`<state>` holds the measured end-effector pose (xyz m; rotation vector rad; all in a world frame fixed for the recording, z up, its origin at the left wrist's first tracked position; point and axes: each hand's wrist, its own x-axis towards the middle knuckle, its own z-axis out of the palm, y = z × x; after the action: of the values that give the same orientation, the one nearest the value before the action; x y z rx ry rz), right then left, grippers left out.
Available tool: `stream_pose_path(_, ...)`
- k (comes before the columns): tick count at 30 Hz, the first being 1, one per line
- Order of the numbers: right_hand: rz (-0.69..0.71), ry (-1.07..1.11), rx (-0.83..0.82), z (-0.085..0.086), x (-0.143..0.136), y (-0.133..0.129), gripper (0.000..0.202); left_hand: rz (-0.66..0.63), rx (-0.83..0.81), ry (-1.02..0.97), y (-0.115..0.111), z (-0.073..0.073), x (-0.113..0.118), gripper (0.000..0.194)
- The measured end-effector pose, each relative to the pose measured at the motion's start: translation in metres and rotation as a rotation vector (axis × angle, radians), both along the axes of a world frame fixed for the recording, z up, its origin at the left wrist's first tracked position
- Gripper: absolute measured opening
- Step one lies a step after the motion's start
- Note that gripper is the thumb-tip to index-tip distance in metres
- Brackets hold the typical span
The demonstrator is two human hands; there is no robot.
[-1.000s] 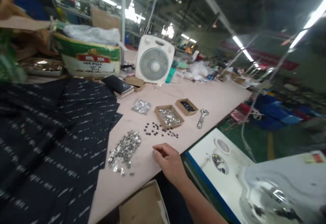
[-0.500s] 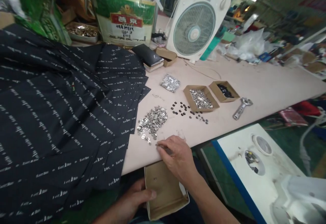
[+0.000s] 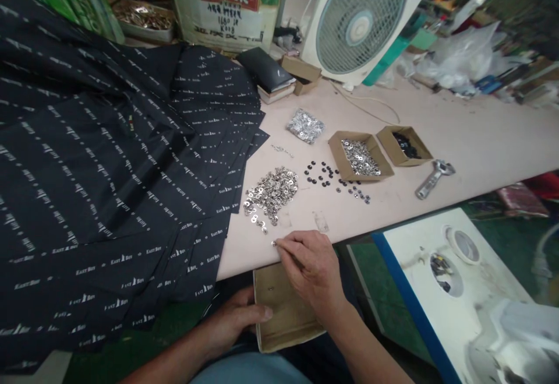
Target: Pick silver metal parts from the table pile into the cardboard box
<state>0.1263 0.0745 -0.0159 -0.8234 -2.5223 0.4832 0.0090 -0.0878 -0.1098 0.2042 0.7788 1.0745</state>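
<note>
At the table edge: the right hand (image 3: 312, 261), fingers drawn together, has a small metal piece (image 3: 274, 243) at its fingertips, on or just above the tabletop; cannot tell whether pinched or only touched.
Below the edge: the left hand (image 3: 238, 317) clasps the side wall of an open cardboard box (image 3: 286, 314), thumb inside; one tiny piece lies in it.
Tabletop: pale pink (image 3: 480, 133), faintly marked; a heap of silvery fasteners (image 3: 275, 190) near the right hand, scattered black discs (image 3: 314, 180) beside it.
Beyond these: a clear packet (image 3: 305, 126) of silvery bits, two small cardboard trays (image 3: 339, 154) side by side, a metal wrench (image 3: 434, 179).
Left side: dark printed cloth (image 3: 131, 180) in overlapping layers.
Back: a green-and-white container (image 3: 227, 17), a black notebook (image 3: 265, 69), a white fan (image 3: 360, 25), crumpled plastic (image 3: 463, 57).
Right side: a white machine top (image 3: 419, 256), blue-edged, above green floor (image 3: 493, 226).
</note>
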Motion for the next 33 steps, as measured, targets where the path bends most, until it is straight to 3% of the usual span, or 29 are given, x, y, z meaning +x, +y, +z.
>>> stream_pose_path(8,-0.063,0.117,-0.107,0.004,0.007,0.005,0.016,-0.007,-0.006,0.015,-0.001,-0.001,-0.001,0.058)
stream_pose_path(17,0.015,-0.009,-0.139,0.007,-0.005,0.009,0.009,-0.005,0.021,-0.005,0.001,0.005,-0.001,0.057)
stream_pose_path(26,0.091,-0.129,-0.159,0.008,-0.009,0.017,0.009,-0.029,0.000,0.025,0.000,-0.005,0.001,0.061)
stream_pose_path(33,0.093,-0.095,-0.143,0.007,-0.008,0.016,0.004,-0.022,-0.008,0.016,-0.001,-0.005,0.000,0.058)
